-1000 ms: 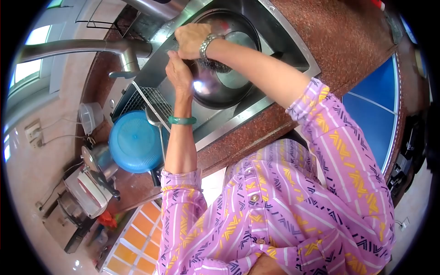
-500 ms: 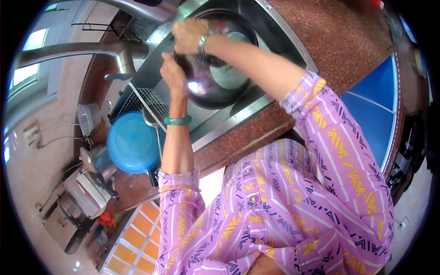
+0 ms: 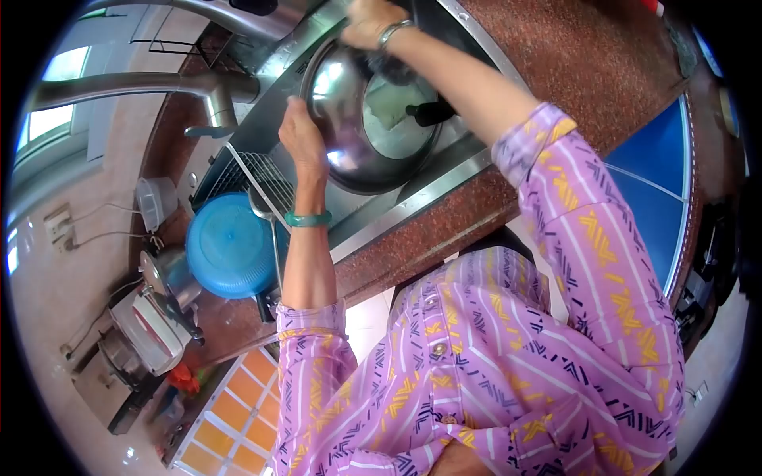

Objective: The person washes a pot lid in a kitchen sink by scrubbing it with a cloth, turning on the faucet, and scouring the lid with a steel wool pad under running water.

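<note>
A round, shiny metal pan lid (image 3: 337, 119) with a glass centre and a black knob (image 3: 429, 113) is tilted inside the steel sink (image 3: 361, 208). My left hand (image 3: 303, 139), a green bangle on its wrist, grips the lid's near left rim; its fingers are partly hidden behind the edge. At the lid's far edge is my right hand (image 3: 373, 22), wearing a metal bracelet. Its fingers are curled and slightly blurred, and what they hold cannot be made out. A dark patch shows on the lid below that wrist, perhaps a reflection.
Left of the sink is a metal faucet (image 3: 214, 99). A wire rack (image 3: 252, 178), a blue plastic basin (image 3: 232, 244) and a long-handled ladle (image 3: 262, 208) are beside my left forearm. Reddish stone counter (image 3: 587, 67) borders the sink on the right.
My right hand has moved up and to the right, off the lid's left side to its far edge. The lid has tilted or turned, and its black knob now shows. My left hand stays at the rim.
</note>
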`<state>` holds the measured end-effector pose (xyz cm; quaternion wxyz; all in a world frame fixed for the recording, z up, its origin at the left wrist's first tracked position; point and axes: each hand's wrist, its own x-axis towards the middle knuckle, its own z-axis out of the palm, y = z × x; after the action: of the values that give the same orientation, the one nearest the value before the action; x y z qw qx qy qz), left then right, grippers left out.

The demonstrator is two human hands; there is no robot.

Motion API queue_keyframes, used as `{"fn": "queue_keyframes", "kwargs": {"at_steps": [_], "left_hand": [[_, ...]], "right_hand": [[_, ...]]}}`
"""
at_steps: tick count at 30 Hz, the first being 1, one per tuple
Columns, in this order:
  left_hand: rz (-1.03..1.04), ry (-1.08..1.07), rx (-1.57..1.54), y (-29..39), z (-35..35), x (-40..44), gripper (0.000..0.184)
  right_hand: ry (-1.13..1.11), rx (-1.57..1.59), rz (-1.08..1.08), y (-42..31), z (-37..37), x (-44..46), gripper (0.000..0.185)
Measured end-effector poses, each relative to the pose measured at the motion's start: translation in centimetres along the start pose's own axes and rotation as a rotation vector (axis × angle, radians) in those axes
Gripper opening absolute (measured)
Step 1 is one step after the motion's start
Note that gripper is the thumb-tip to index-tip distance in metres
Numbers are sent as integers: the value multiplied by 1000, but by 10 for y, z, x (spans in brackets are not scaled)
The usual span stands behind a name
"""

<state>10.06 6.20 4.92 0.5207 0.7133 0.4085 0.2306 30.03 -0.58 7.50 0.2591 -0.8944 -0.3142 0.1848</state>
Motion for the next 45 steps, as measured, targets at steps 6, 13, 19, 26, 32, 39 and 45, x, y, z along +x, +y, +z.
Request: {"fn": "queue_keyframes", "kwargs": {"at_steps": [6,13,19,26,32,39,45], "left_hand": [[121,-35,143,-8,2,6,39],[75,-45,27,-11,0,3,36],[73,-53,15,-17,-2,5,37],[82,-65,-33,-23,-4,8,37],[38,-88,-187,-21,-7,2,33],[47,-42,-216,-16,-4,-3,34],[93,-50,-136,-16,-5,-5,36]], "right_hand": [[81,-56,-151,-9,9,-25,23],[97,-5,-32,9,8,-18,25],[36,123,148,50,2,-44,44],[154,330,-61,75,18,-41,59],[328,-18,-382,26,5,-68,53],[208,-13,-522,-2,29,-87,58],[256,103,-583,-2,34,-86,45]]}}
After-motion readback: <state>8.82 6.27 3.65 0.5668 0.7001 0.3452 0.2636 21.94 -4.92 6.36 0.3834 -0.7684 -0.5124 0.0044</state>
